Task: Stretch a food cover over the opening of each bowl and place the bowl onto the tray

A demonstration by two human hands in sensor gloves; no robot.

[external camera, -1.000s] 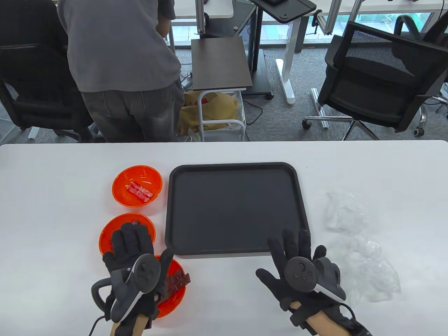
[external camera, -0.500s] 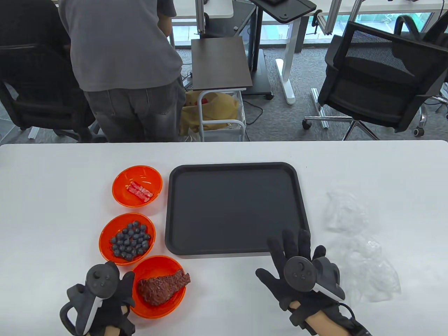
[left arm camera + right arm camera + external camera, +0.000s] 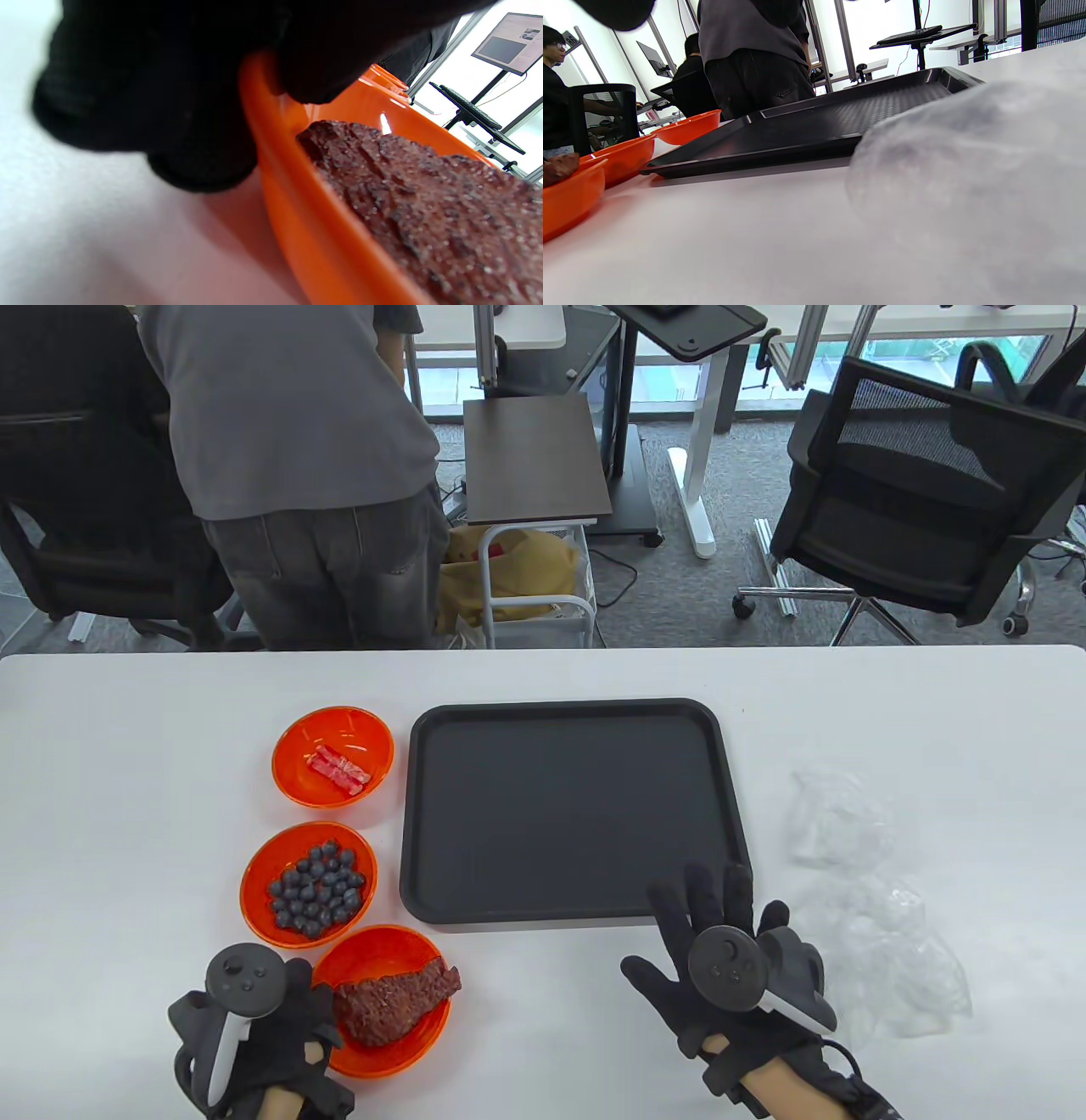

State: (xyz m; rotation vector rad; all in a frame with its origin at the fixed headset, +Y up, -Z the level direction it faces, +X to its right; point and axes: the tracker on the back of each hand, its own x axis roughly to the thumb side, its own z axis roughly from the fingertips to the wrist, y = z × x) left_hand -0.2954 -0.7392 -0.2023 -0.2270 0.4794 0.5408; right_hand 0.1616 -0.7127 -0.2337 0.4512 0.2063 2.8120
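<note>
Orange meat bowl [image 3: 386, 1001] sits at 3 o'clock of my left hand [image 3: 254, 1035], which seems to pinch its rim; right hand [image 3: 721, 950] lies flat, empty, covers [image 3: 891, 933] at its 3 o'clock.

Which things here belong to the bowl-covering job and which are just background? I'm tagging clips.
Job: steak bowl, blueberry bowl, third bowl, tray, covers, left hand, right hand.
Background: chairs, cart, bystander.
</note>
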